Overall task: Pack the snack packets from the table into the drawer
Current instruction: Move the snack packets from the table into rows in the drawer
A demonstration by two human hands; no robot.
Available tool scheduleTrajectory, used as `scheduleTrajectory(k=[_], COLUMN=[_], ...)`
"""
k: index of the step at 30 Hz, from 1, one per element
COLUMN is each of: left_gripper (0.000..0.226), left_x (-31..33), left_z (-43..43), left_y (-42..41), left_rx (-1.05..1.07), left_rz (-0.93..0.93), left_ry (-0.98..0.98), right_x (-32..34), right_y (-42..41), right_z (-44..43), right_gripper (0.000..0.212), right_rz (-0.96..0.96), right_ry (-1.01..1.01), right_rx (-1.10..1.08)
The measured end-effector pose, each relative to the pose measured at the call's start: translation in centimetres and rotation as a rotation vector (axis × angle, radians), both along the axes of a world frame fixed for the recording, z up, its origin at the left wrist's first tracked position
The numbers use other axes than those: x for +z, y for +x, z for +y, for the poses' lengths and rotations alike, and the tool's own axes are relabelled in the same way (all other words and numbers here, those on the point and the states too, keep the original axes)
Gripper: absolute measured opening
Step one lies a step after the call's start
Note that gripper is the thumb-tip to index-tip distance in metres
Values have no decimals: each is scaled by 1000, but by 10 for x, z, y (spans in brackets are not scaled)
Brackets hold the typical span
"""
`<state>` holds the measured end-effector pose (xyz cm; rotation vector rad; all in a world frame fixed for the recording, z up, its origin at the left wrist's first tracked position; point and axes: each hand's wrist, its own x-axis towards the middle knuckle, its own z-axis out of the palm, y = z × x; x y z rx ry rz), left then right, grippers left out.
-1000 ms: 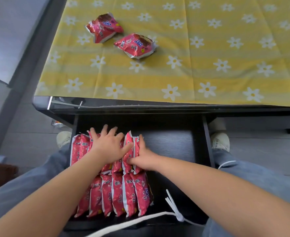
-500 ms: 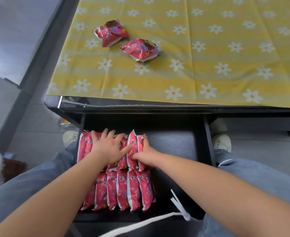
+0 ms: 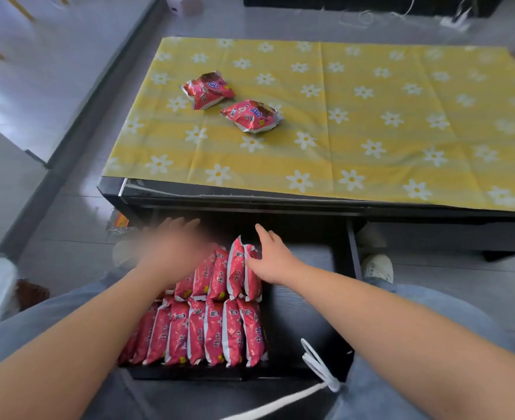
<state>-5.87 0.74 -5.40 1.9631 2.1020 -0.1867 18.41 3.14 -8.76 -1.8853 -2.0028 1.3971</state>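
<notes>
Two red snack packets lie on the yellow flowered tablecloth (image 3: 371, 122): one further back (image 3: 208, 88), one nearer (image 3: 251, 115). Below the table edge the black drawer (image 3: 304, 304) stands pulled out. Its left part holds several red packets on edge in two rows, a back row (image 3: 219, 272) and a front row (image 3: 201, 334). My left hand (image 3: 171, 247) is blurred, fingers spread, above the back row's left end. My right hand (image 3: 272, 257) touches the rightmost packet of the back row with relaxed fingers.
The drawer's right half shows bare black floor. My knees in grey trousers flank the drawer, and a white drawstring (image 3: 316, 368) hangs over its front right corner. White shoes (image 3: 376, 266) rest on the grey floor beside the drawer.
The view has tilted up, showing the whole table. My left hand has lifted off the back row and moves forward, blurred. My right hand has loosened and stays at the rightmost packet.
</notes>
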Motion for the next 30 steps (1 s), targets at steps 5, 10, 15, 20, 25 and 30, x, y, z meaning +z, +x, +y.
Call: scheduleTrajectory(k=[5, 10, 15, 20, 25, 30], left_gripper=[85, 80, 74, 70, 66, 61], left_x=[17, 33, 45, 47, 45, 55], left_z=[11, 35, 72, 114, 158, 209], left_y=[18, 35, 45, 48, 42, 36], left_rx=[-49, -124, -138, -122, -79, -10], left_rz=[-68, -93, -132, -157, -164, -183], left_ry=[129, 231, 288, 311, 331, 354], right_x=[34, 69, 88, 91, 89, 75], right_y=[7, 15, 22, 22, 7, -12], right_z=[6, 22, 60, 126, 195, 253], right_gripper=[83, 73, 65, 69, 75, 90], right_rz=[-60, -99, -149, -296, -340, -360], right_ry=[235, 445, 615, 623, 659, 688], right_rx=[72, 163, 201, 183, 136, 121])
